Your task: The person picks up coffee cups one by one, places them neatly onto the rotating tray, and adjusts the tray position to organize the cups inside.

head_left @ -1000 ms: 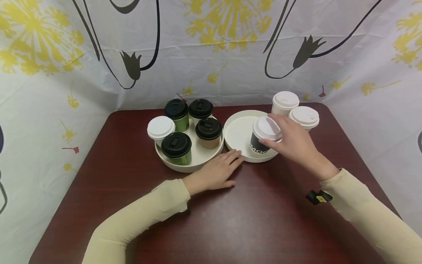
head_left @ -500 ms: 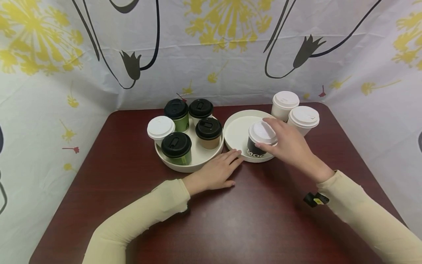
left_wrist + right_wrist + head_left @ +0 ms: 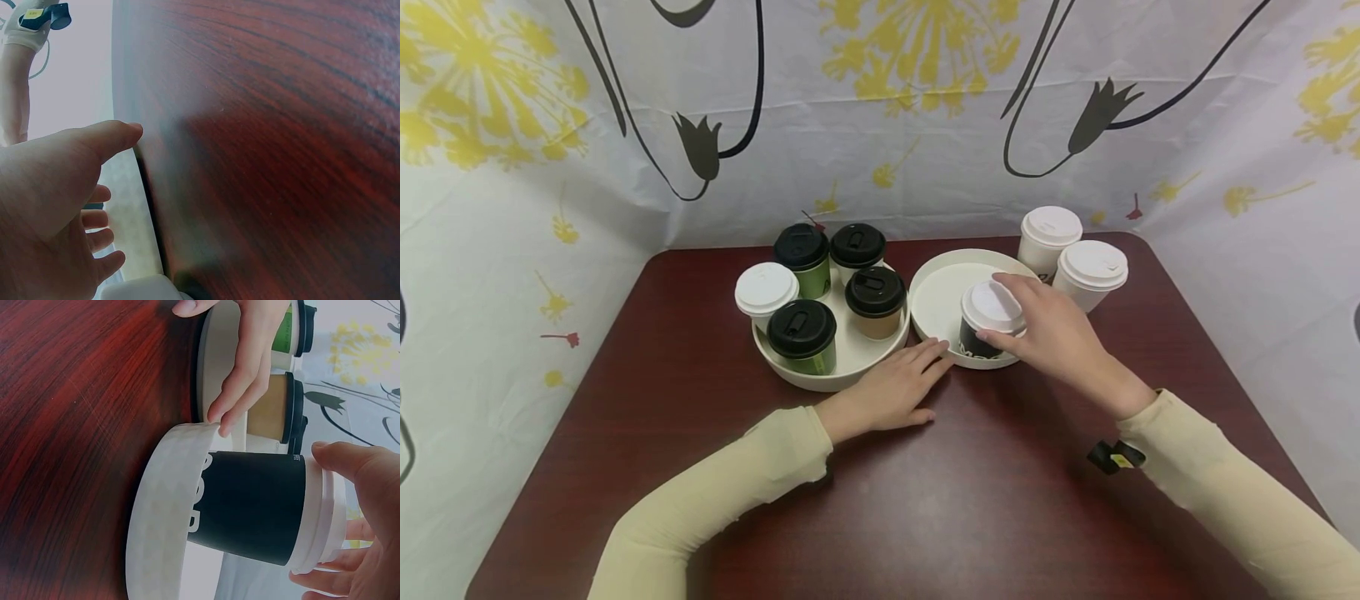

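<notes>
My right hand grips a coffee cup by its white lid, thumb on the near side and fingers round the far side. The right wrist view shows its black sleeve with white lettering; the cup is upright, its base hidden behind the wall of the right-hand white round tray. My left hand lies between that tray and the left-hand round tray, fingers stretched out. Its fingertips are at the right tray's rim. The left wrist view shows the left hand's thumb extended.
The left tray carries several lidded cups, among them a green one with a black lid, a brown one and a white-lidded one. Two white-lidded cups, one behind and one nearer, stand right of the right tray. A patterned curtain encloses the table.
The right hand has moved a little left and toward me with the cup, which now sits nearer the right tray's front rim. The left hand has stayed put.
</notes>
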### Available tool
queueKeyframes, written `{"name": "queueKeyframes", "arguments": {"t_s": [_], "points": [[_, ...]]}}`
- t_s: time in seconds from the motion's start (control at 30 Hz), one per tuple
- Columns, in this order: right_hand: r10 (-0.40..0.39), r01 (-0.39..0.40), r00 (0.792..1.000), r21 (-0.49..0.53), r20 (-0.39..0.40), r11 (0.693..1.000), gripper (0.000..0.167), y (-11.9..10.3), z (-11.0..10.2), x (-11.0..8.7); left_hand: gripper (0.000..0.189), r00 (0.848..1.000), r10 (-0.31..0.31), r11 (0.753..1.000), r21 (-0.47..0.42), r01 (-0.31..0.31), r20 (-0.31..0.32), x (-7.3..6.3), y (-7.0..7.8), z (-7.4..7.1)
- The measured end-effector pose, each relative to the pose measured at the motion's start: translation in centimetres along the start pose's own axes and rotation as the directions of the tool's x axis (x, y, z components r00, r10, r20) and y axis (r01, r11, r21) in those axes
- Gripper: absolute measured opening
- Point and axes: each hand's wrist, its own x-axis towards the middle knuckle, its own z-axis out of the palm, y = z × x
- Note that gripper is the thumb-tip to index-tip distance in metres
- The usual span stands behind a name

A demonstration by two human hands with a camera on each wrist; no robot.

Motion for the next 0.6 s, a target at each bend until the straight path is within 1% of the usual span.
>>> {"name": "queueKeyframes", "arguments": {"t_s": [0.37, 0.6], "points": [[-0.026, 0.026, 1.000, -0.028, -0.001, 0.999, 0.078, -0.47, 0.03, 0.03, 0.086, 1.000, -0.006, 1.000, 0.000, 0.006, 0.008, 0.02, 0.06, 0.04], [-0.025, 0.025, 1.000, -0.048, 0.007, 0.999, 0.079, -0.60, 0.10, 0.02, 0.086, 1.000, -0.008, 1.000, -0.002, 0.008, -0.001, -0.05, 0.03, 0.16]]}}
